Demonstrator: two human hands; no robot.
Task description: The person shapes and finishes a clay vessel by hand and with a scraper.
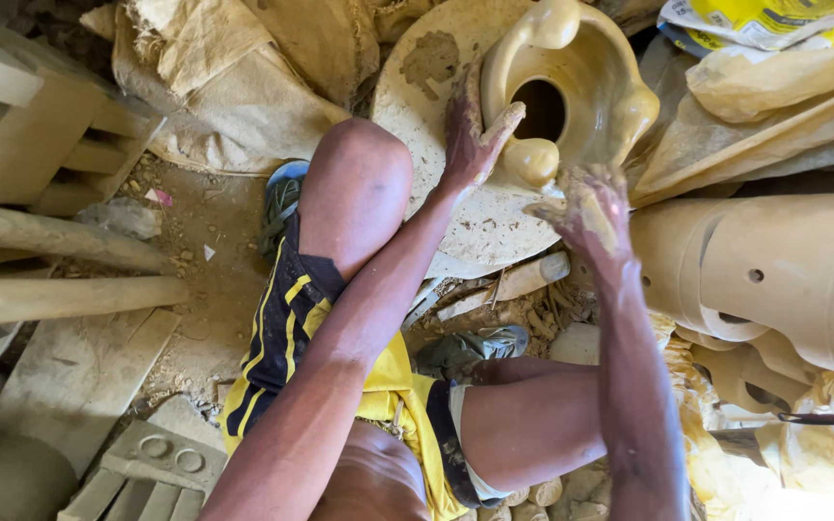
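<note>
Nearest the camera, the person sat low with knees bent, in yellow-and-dark shorts [291,318], both forearms reaching out over the legs. Under the knees lay clay scraps and a flat wooden tool [514,282], untouched.

The right hand [591,207], coated in wet clay, hovered just beside the near lobe of the wet clay stove [571,92]. Its fingers were loosely curled together with a small lump of clay at their tips, clamped on nothing firm. The left hand [470,130] lay open, fingers spread apart and flat, the thumb pressed to the stove's left wall and the palm against the round clay-smeared base board [436,193] on which the stove stood.

To shape that lobe well, it seemed wise to keep the left hand steady as a brace while the right smoothed with light, wet strokes. Hard pressure would likely dent the soft, glossy rim around the dark central hole.

To the right stood dried cylindrical clay stove bodies [784,270] with small round holes. To the left lay pale wooden slats [31,145], and at the lower left a moulded grey block [156,463]. Beyond the stove lay a rumpled tan sack [214,77], and at the far top right corner a crumpled yellow and white printed plastic bag [764,19], its lettering too creased to matter.
</note>
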